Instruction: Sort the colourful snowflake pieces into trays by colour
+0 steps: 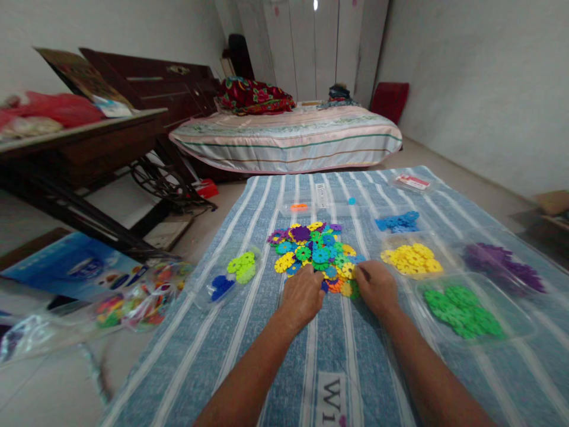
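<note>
A mixed pile of notched plastic discs in purple, yellow, green, blue and orange lies on the striped tablecloth. My left hand is at the pile's near edge, fingers bent down among the discs; its fingertips are partly hidden. Opposite it, my right hand has thumb and forefinger pinched together at the pile's right edge. A yellow disc and a blue disc lie against those fingertips, and which one is gripped, if any, is unclear.
On the right stand clear trays of blue discs, yellow discs, purple discs and green discs. At left, another tray holds lime discs and dark blue discs. Behind the pile, a tray holds orange discs.
</note>
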A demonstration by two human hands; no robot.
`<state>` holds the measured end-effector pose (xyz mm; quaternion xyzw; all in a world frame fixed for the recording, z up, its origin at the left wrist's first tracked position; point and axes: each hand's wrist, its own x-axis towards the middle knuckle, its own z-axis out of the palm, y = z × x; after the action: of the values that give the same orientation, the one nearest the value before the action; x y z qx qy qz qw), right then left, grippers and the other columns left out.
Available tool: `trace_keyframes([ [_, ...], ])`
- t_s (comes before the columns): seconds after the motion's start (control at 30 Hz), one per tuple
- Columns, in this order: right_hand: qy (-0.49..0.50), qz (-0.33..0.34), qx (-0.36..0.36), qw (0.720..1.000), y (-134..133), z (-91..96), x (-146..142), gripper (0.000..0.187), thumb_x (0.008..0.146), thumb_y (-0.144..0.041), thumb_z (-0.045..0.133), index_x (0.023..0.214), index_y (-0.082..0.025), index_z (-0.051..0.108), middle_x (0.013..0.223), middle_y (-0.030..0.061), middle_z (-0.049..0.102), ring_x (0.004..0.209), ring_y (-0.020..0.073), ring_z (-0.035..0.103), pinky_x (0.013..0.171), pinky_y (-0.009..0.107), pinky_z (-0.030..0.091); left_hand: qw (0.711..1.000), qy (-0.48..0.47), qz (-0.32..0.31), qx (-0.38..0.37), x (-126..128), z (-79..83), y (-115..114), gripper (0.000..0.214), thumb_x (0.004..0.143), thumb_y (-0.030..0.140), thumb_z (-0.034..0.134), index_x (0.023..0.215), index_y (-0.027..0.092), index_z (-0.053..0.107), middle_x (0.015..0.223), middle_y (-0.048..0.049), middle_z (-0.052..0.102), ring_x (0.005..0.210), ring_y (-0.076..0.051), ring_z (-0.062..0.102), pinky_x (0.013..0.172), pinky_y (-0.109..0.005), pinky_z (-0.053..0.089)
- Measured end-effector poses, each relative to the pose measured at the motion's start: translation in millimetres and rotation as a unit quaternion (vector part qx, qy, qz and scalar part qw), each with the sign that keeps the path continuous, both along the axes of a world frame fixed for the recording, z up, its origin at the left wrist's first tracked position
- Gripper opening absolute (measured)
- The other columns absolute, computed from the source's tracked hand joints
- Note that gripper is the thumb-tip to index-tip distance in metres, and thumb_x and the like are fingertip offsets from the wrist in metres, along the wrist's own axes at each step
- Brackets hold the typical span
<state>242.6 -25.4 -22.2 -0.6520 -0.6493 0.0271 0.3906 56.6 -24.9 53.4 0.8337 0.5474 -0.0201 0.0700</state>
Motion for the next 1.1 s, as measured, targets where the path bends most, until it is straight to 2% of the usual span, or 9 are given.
trace_keyframes([
  [0.17, 0.006, 0.0, 0.0, 1.0, 0.3, -0.1, -0.7, 0.023, 0.081, -0.029, 0.045, 0.072, -0.017, 0.062, 0.073, 0.0052, 0.062, 0.073, 0.0162, 0.054, 0.068, 0.027, 0.038, 1.0, -0.029, 0.003, 0.007, -1.9, -4.8, 0.5, 0.016, 0.075, 0.023, 0.052, 0.09, 0.023, 0.06, 0.097, -0.005, 0.055, 0.095, -0.019, 0.054, 0.074, -0.028, 0.043],
  [0.37, 0.014, -0.001, -0.006, 1.0, -0.6, 2.6, -1.0, 0.024, 0.081, -0.03, 0.044, 0.072, -0.017, 0.062, 0.073, 0.0056, 0.062, 0.072, 0.0162, 0.054, 0.068, 0.027, 0.039, 0.984, -0.178, 0.028, -0.011, -3.3, -6.5, -0.1, 0.01, 0.074, 0.021, 0.051, 0.072, 0.02, 0.061, 0.082, -0.0018, 0.058, 0.079, -0.014, 0.055, 0.067, -0.024, 0.04],
  [0.47, 0.019, 0.002, -0.001, 1.0, -1.0, 3.6, -0.8, 0.024, 0.081, -0.03, 0.044, 0.072, -0.017, 0.062, 0.072, 0.0053, 0.061, 0.071, 0.016, 0.054, 0.068, 0.027, 0.038, 0.969, -0.243, 0.049, -0.017, -16.0, 6.3, 1.4, 0.012, 0.073, 0.022, 0.051, 0.07, 0.018, 0.062, 0.076, -0.0007, 0.06, 0.071, -0.012, 0.055, 0.064, -0.023, 0.039],
  [0.57, 0.02, -0.001, 0.0, 1.0, -1.3, 3.8, -1.2, 0.023, 0.08, -0.03, 0.044, 0.071, -0.017, 0.061, 0.071, 0.005, 0.061, 0.071, 0.0161, 0.054, 0.067, 0.026, 0.038, 0.961, -0.255, 0.101, 0.022, -44.4, 30.5, 3.4, 0.016, 0.073, 0.025, 0.048, 0.071, 0.018, 0.062, 0.072, -0.0003, 0.061, 0.068, -0.012, 0.055, 0.064, -0.023, 0.04],
  [0.7, 0.017, -0.004, 0.007, 1.0, -1.4, 2.8, -1.8, 0.023, 0.08, -0.03, 0.044, 0.071, -0.017, 0.062, 0.071, 0.0051, 0.062, 0.072, 0.0166, 0.054, 0.066, 0.027, 0.038, 0.966, -0.171, 0.176, 0.078, -97.6, 64.4, 5.1, 0.021, 0.074, 0.033, 0.047, 0.076, 0.019, 0.062, 0.074, -0.0006, 0.063, 0.068, -0.015, 0.056, 0.066, -0.024, 0.039],
  [0.8, 0.014, -0.003, 0.009, 1.0, -1.6, 2.3, -2.1, 0.023, 0.08, -0.029, 0.044, 0.07, -0.018, 0.062, 0.071, 0.0049, 0.061, 0.071, 0.0163, 0.053, 0.067, 0.027, 0.038, 0.969, -0.046, 0.231, 0.079, -133.8, 78.9, 5.7, 0.021, 0.075, 0.031, 0.045, 0.077, 0.02, 0.062, 0.077, -0.0013, 0.065, 0.071, -0.016, 0.057, 0.064, -0.023, 0.037],
  [0.9, 0.011, -0.007, 0.011, 1.0, -1.9, 2.8, -2.3, 0.023, 0.08, -0.029, 0.044, 0.07, -0.018, 0.062, 0.071, 0.0049, 0.061, 0.069, 0.0162, 0.053, 0.066, 0.027, 0.038, 0.966, 0.059, 0.247, 0.041, -158.4, 82.5, 5.7, 0.022, 0.077, 0.028, 0.042, 0.077, 0.019, 0.062, 0.078, -0.0011, 0.065, 0.073, -0.016, 0.056, 0.062, -0.021, 0.034],
  [1.0, 0.012, -0.008, 0.01, 1.0, -2.0, 3.4, -2.3, 0.023, 0.08, -0.029, 0.044, 0.07, -0.018, 0.062, 0.071, 0.0053, 0.062, 0.07, 0.0166, 0.053, 0.066, 0.027, 0.038, 0.96, 0.12, 0.252, 0.008, -169.4, 80.4, 5.0, 0.022, 0.078, 0.027, 0.042, 0.079, 0.018, 0.063, 0.081, -0.0021, 0.065, 0.075, -0.016, 0.056, 0.062, -0.02, 0.033],
  [1.1, 0.01, -0.006, 0.014, 1.0, -1.8, 2.9, -1.9, 0.024, 0.08, -0.029, 0.044, 0.071, -0.018, 0.062, 0.071, 0.0054, 0.062, 0.071, 0.0165, 0.053, 0.066, 0.027, 0.038, 0.951, 0.14, 0.27, 0.049, -166.2, 76.3, 3.9, 0.026, 0.08, 0.03, 0.04, 0.086, 0.018, 0.063, 0.089, -0.0047, 0.065, 0.077, -0.018, 0.057, 0.061, -0.023, 0.034],
])
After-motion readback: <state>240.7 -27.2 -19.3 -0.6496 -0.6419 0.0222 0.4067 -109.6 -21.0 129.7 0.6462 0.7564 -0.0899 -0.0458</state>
